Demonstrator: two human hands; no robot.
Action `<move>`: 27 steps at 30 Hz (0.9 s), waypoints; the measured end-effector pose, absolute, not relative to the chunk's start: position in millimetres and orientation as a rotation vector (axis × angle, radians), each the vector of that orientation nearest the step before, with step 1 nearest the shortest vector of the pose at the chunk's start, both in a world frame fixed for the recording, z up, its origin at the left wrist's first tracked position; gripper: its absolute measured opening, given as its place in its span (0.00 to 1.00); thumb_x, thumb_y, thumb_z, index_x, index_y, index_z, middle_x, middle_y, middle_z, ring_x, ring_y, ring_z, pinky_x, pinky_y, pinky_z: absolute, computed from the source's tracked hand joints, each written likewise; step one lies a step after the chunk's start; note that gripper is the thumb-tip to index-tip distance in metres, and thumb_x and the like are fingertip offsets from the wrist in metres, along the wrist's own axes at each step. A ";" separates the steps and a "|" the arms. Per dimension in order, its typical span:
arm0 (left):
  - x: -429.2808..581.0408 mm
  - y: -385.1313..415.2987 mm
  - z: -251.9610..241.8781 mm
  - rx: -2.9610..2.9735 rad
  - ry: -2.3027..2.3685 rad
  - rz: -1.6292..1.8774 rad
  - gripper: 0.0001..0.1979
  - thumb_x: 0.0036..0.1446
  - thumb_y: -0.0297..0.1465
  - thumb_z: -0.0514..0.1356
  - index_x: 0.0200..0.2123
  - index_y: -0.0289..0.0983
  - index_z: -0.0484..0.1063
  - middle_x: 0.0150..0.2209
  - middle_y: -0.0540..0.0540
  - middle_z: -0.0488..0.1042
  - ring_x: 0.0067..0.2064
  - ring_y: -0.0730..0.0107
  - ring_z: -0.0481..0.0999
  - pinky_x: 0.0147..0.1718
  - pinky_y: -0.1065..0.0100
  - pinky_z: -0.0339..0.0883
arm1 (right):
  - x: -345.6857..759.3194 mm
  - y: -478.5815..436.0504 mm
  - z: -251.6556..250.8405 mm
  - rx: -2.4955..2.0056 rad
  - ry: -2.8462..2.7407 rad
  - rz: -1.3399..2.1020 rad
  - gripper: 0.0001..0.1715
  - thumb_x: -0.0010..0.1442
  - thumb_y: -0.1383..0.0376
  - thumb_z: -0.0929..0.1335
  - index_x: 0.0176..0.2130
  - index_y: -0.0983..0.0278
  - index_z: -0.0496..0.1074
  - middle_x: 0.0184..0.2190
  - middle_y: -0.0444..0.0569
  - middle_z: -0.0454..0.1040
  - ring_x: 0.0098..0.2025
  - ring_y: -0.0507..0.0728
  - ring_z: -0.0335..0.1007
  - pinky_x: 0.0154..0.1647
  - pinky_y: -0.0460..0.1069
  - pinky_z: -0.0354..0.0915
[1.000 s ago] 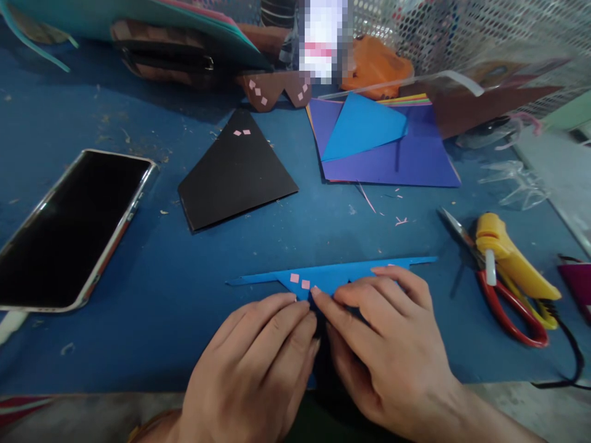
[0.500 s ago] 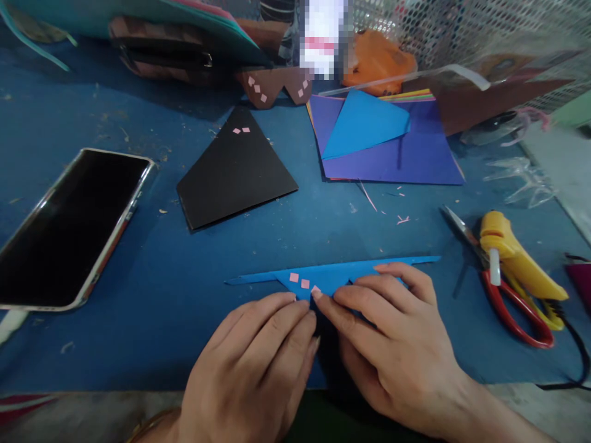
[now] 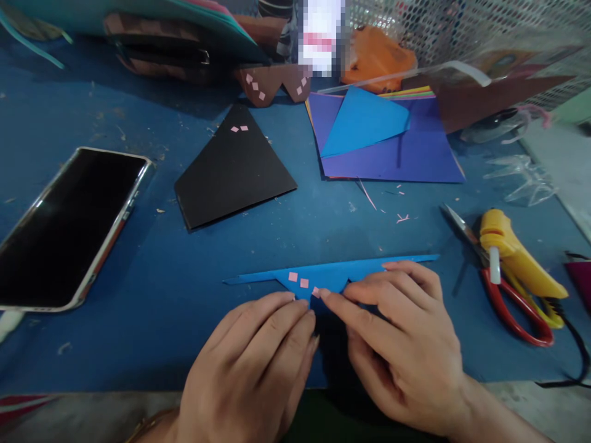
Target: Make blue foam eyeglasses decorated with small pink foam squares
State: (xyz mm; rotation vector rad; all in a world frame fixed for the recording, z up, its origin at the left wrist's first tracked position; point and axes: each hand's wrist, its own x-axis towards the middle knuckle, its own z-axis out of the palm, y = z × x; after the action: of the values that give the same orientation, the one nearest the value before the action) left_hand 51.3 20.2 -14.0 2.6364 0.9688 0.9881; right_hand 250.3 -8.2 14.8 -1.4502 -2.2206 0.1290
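Blue paper glasses (image 3: 318, 271) lie near the table's front edge, with long thin side arms. Three small pink paper squares (image 3: 304, 283) run slantwise along their left lens part. My left hand (image 3: 252, 363) is closed, its fingers together on the lower left edge of the glasses, hiding that part. My right hand (image 3: 401, 344) has its index fingertip at the third pink square. Its other fingers are bent over the right half of the blue paper, covering much of it.
Scissors (image 3: 512, 320) and a yellow glue gun (image 3: 521, 255) lie at right, a phone (image 3: 69, 227) at left. Behind are folded black paper (image 3: 235, 175) bearing two pink squares, brown paper glasses (image 3: 272, 92), and a purple paper stack (image 3: 397, 163) under a blue piece (image 3: 364, 123).
My right hand has shifted slightly right, its index fingertip drawing back so more of the third pink square shows. My left hand stays in place on the blue paper.
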 end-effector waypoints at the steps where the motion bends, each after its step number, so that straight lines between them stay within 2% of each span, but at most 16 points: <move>1: 51.3 20.2 -13.9 2.639 0.968 0.978 0.09 0.64 0.26 0.59 0.44 0.34 0.77 0.44 0.49 0.81 0.49 0.67 0.76 0.50 0.65 0.67 | 249.4 -8.5 14.8 -1.464 -2.202 0.118 0.17 0.61 0.68 0.65 0.48 0.64 0.77 0.36 0.46 0.75 0.38 0.54 0.66 0.52 0.58 0.55; 12: 49.5 19.1 -15.2 2.643 0.947 0.990 0.08 0.62 0.25 0.60 0.43 0.33 0.77 0.43 0.47 0.81 0.50 0.66 0.76 0.50 0.65 0.68 | 247.3 -9.7 14.0 -1.433 -2.410 0.075 0.21 0.63 0.65 0.64 0.53 0.69 0.74 0.40 0.47 0.77 0.42 0.56 0.66 0.58 0.58 0.51; 21: 49.0 18.7 -16.0 2.629 0.973 0.998 0.08 0.60 0.24 0.63 0.43 0.33 0.78 0.43 0.48 0.81 0.49 0.66 0.77 0.50 0.64 0.68 | 252.7 -12.4 23.2 -1.465 -2.270 0.084 0.18 0.63 0.68 0.63 0.49 0.64 0.76 0.36 0.46 0.76 0.39 0.54 0.66 0.54 0.58 0.55; 24: 48.3 18.9 -15.4 2.629 0.979 0.995 0.08 0.60 0.24 0.62 0.43 0.33 0.78 0.43 0.49 0.81 0.49 0.66 0.77 0.50 0.64 0.68 | 250.9 -14.7 22.4 -1.488 -2.265 0.073 0.18 0.62 0.68 0.63 0.47 0.64 0.77 0.35 0.46 0.75 0.38 0.54 0.66 0.53 0.58 0.55; 27: 49.3 19.7 -14.8 2.637 0.964 0.984 0.08 0.61 0.25 0.62 0.43 0.33 0.78 0.44 0.48 0.81 0.48 0.67 0.77 0.49 0.64 0.69 | 249.1 -14.7 19.4 -1.484 -2.328 0.089 0.19 0.62 0.67 0.63 0.50 0.66 0.76 0.37 0.47 0.76 0.40 0.54 0.67 0.54 0.58 0.54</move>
State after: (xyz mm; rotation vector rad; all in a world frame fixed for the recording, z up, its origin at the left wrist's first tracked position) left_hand 49.3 19.7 -14.8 2.6368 0.9642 0.9841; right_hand 249.1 -14.7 19.4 -1.4842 -2.3285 0.0887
